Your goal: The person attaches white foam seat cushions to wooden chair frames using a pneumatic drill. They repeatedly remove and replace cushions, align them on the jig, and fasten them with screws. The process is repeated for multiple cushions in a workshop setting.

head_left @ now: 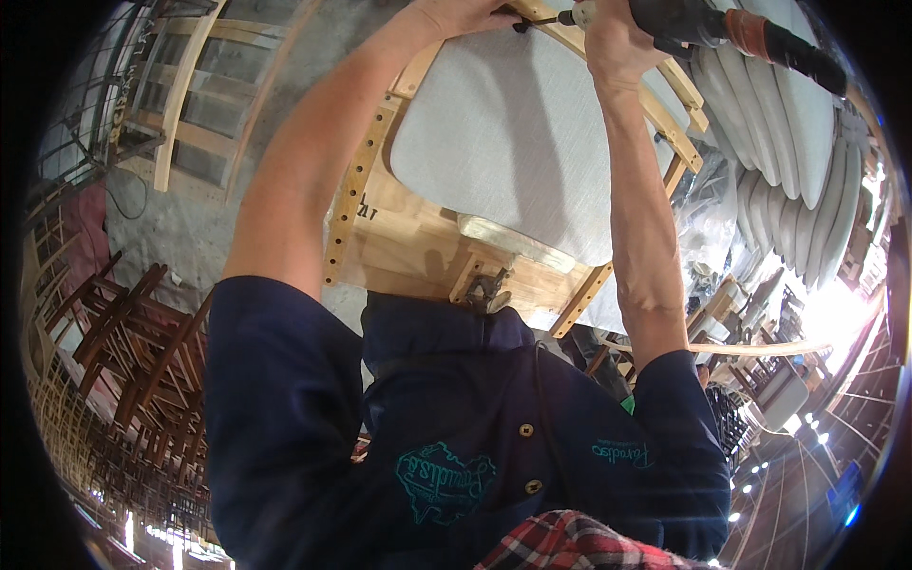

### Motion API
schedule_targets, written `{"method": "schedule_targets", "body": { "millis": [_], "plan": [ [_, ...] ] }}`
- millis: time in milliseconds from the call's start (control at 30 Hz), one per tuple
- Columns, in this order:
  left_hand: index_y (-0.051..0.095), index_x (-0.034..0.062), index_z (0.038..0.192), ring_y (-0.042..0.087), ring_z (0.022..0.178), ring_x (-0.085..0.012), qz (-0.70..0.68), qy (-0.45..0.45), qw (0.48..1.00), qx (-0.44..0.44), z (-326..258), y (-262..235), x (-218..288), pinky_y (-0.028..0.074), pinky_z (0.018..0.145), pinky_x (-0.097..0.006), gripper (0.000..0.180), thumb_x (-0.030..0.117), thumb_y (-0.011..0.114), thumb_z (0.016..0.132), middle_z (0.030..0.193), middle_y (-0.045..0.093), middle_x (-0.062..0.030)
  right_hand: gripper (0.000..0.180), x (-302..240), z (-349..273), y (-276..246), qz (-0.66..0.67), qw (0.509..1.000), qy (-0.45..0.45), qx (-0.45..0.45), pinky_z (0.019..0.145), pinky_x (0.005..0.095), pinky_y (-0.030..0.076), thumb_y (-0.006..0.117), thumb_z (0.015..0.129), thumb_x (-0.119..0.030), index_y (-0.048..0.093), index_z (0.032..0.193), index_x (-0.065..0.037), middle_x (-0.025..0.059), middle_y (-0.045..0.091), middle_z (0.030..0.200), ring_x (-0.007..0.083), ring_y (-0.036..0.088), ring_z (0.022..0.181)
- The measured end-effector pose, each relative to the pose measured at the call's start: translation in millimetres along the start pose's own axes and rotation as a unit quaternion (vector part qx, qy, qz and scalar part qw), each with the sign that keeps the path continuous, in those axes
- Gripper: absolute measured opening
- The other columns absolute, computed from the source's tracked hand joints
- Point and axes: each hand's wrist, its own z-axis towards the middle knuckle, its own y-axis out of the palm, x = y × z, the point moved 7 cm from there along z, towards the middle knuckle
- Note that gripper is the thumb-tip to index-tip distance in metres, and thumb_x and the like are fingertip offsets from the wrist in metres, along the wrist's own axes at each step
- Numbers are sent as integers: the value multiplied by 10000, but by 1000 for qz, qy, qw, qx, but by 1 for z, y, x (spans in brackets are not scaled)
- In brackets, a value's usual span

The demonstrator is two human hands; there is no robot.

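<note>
1. One drill (679, 21), black with an orange band, at the upper right; its slim bit points left along the top edge.
2. One right hand (616, 49), wrapped around the drill; part of the grasp lies beyond the top edge.
3. One left hand (463, 13), at the top edge, fingers near the bit's tip and a small dark piece (521, 27); cut off, so whether it grips anything cannot be told.
4. One grey pad (494, 123), rounded at the corner, lying flat between the two forearms, below the bit.
5. Several wooden rails (673, 138) along the pad's right and upper edges.
6. One wooden board (404, 242), under the pad and nearer the body, dark marks on its left part.
7. Two drilled strips (353, 199), one at each side of the board.
8. One metal clamp (489, 285), at the board's near edge, just before the dark shirt (446, 389).
9. Many grey pads in rows (746, 119), at the right.
10. Several brown chair frames (138, 347), heaped at the left.
</note>
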Motion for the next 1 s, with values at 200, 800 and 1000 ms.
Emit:
{"method": "schedule_targets", "body": {
  "millis": [200, 800, 1000],
  "plan": [
    [694, 76, 1070, 598, 1074, -306, 0, 5, 1000, 16, 0, 1, 0, 462, 951, -454, 419, 319, 822, 753, 1064, 674, -98, 216, 1, 0, 2, 22, 998, 54, 9, 630, 274, 489, 639, 873, -37, 590, 1077, 14, 45, 676, 742, 118, 602, 646],
    [630, 164, 1193, 598, 1093, -323, -40, 12, 997, 62, -7, 6, -5, 454, 945, -481, 534, 224, 857, 714, 1079, 662, -90, 191, -22, -1, 5, -39, 999, 14, 5, 738, 281, 486, 650, 885, -93, 607, 1049, -5, 37, 678, 765, 124, 621, 744],
    [625, 181, 1205, 600, 1107, -332, -51, 1, 997, 54, -10, 5, -8, 454, 959, -482, 568, 207, 874, 695, 1101, 667, -88, 202, -4, -1, 9, 199, 970, 143, 1, 742, 283, 487, 656, 879, -86, 616, 1056, 2, 30, 678, 765, 120, 616, 750]
  ]
}}
